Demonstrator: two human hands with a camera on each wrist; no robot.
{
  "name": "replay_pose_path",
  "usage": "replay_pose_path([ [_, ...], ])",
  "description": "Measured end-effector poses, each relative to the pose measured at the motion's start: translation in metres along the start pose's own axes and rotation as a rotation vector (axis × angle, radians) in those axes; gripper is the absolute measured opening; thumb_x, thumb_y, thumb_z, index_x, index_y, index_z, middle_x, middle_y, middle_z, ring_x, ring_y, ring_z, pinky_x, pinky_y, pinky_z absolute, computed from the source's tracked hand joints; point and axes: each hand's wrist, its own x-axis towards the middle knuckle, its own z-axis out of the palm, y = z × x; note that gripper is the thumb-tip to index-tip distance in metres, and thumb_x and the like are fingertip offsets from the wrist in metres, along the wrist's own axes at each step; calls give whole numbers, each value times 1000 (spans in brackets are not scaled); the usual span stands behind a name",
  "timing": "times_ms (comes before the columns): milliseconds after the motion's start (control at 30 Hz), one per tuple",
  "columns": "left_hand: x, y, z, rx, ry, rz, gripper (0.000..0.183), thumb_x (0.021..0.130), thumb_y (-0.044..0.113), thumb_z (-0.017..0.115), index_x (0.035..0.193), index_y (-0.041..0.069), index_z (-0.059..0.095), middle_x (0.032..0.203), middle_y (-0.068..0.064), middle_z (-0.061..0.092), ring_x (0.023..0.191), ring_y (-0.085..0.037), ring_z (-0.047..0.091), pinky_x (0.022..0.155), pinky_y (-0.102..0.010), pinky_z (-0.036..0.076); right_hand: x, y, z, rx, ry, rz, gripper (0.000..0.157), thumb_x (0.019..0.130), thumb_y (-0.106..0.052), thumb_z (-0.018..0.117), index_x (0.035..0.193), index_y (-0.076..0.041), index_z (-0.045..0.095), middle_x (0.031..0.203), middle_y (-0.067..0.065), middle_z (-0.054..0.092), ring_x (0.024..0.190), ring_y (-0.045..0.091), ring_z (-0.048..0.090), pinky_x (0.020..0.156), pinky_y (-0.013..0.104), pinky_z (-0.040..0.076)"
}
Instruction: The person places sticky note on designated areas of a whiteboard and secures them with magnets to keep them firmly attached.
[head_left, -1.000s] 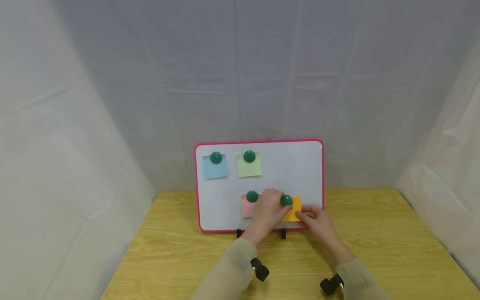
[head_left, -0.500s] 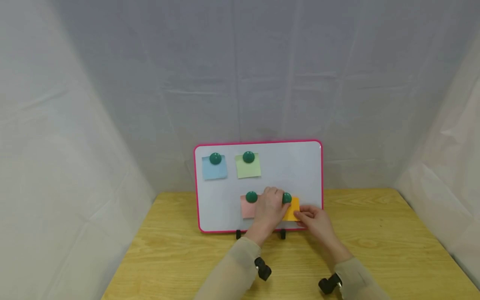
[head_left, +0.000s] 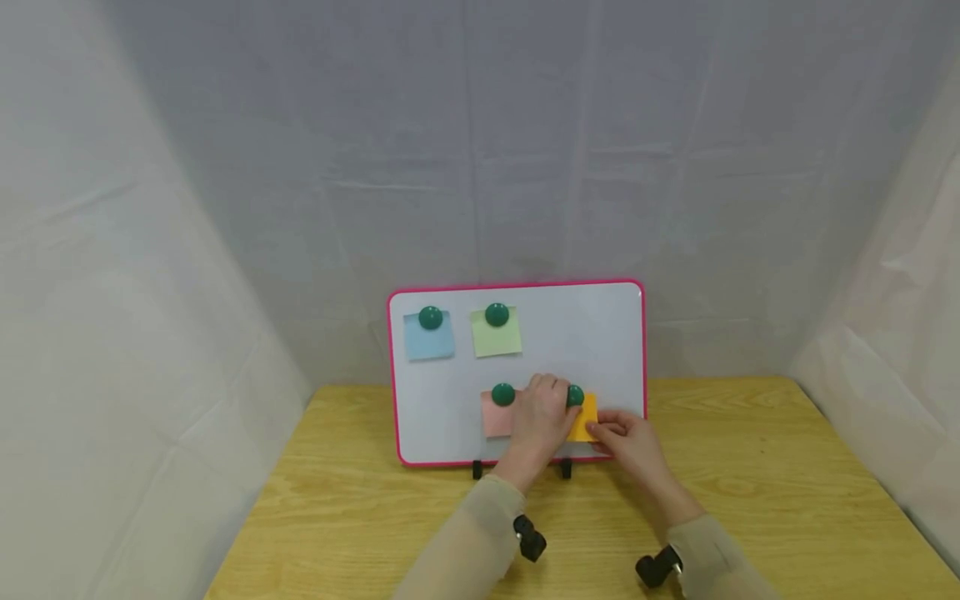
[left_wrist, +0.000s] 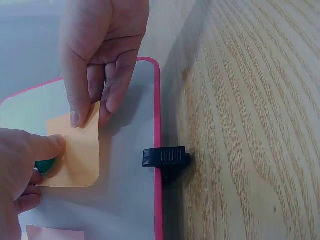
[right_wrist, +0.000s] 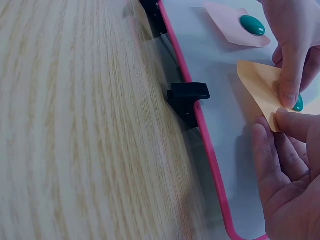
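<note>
A whiteboard [head_left: 585, 333] with a pink frame stands propped up on the table. Near its lower right, an orange sticky note [left_wrist: 82, 155] lies between my two hands. My left hand [head_left: 536, 421] grips a green magnet [head_left: 575, 396] at the note's upper part, its thumb pressed on the paper. With thumb and fingers, my right hand [head_left: 633, 442] pinches the note's right edge; in the right wrist view that corner [right_wrist: 275, 125] curls away from the board. Just left of my left hand, a pink note [head_left: 497, 421] hangs under another green magnet [head_left: 503, 394], partly hidden by the hand.
Along the board's top left hang a blue note [head_left: 429, 343] and a light green note [head_left: 497, 340], each under a green magnet. Black stand clips [left_wrist: 167, 156] hold the lower frame. The wooden table [head_left: 337, 517] is surrounded by pale sheeting [head_left: 480, 167].
My left hand and the green magnet have shifted slightly up on the orange note, and the hand covers more of the magnet. The right hand keeps its pinch, moving barely leftward.
</note>
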Motion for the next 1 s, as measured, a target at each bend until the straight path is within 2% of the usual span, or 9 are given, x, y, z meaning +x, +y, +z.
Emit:
replay_pose_path([
  [267,0,-1,0,18,12,0,29,91,34,89,100,9,76,97,-2,72,90,-18,67,78,-28,58,1,0,3,26,-7,-15,33,104,-8,72,126,15,64,107,20,76,91,20,75,79,32,63],
  [533,-2,-3,2,34,51,10,30,89,33,90,100,9,76,95,-2,72,89,-18,66,77,-27,57,3,1,5,9,-10,-14,34,104,-11,73,125,14,64,108,20,76,90,21,76,78,32,63],
  [767,-3,-5,3,19,41,9,27,93,32,88,102,8,77,96,-3,73,89,-19,66,81,-27,57,2,1,4,11,-10,-23,32,103,-10,73,124,13,66,110,21,75,90,20,76,79,30,63],
  [867,-6,-6,1,-37,34,17,28,96,32,84,107,7,77,101,-3,74,93,-20,66,85,-28,57,-1,5,-2,-62,-4,-48,33,103,-14,75,123,11,68,112,20,76,94,20,75,80,25,61],
  [1000,-17,-12,-3,-179,50,31,27,101,29,78,115,6,75,108,-4,74,101,-22,66,94,-30,55,-11,7,-17,-259,25,-92,31,105,-25,73,122,0,75,111,12,77,98,18,71,82,22,56],
])
